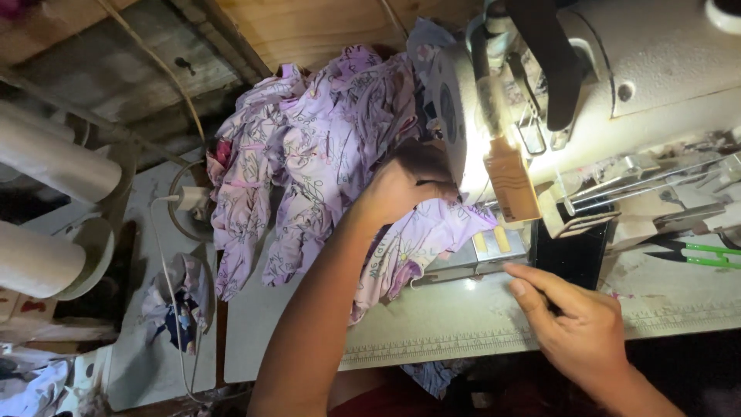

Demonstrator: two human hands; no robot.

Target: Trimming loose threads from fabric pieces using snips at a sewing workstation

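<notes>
The right hand (575,328) lies loose near the worktop (455,316) front edge (fingers spread); left hand (405,185) grips 1 lilac cloth (324,154) beside the sewing machine (617,85).

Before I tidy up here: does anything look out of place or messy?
The purple cloth is heaped behind the machine and spills over the table edge; snips lie loose beside it.

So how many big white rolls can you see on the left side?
2. The upper roll lies at the left edge; the lower roll sits just below it. More may be hidden beyond the frame.
</notes>
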